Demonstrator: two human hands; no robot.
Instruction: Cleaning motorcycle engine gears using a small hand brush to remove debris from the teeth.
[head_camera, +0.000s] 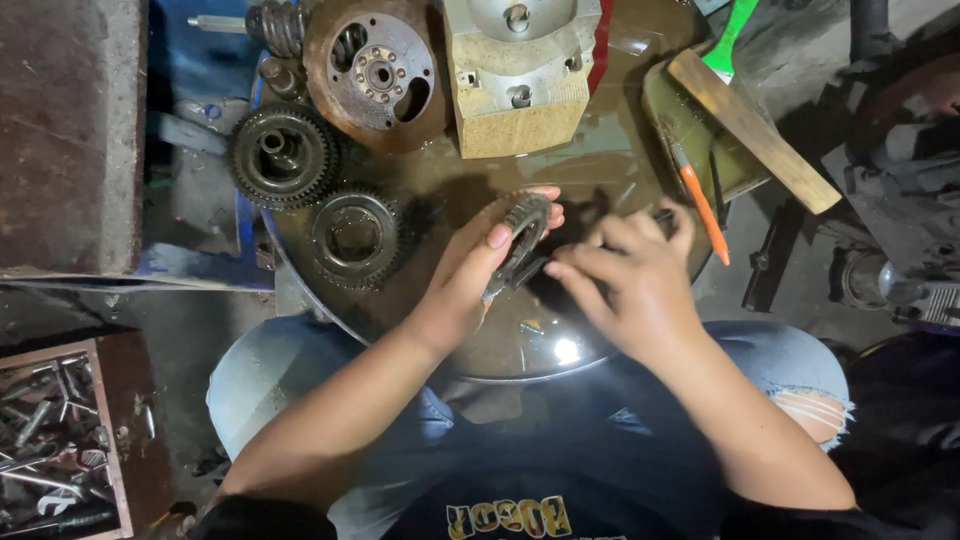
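Observation:
My left hand (470, 275) grips a small dark toothed gear (525, 228) upright over a round oily metal pan (560, 350). My right hand (630, 275) is beside it, fingers curled on a dark tool whose tip touches the gear's lower edge; the tool is mostly hidden by the fingers. Both hands hover above the pan's near half.
Two larger gears (285, 155) (355, 238) lie at the pan's left. A rusty round flange (375, 72) and a pale metal housing (520, 70) sit behind. An orange-handled screwdriver (702, 205), a wooden stick (752, 128) and a box of loose metal parts (55, 450) are around.

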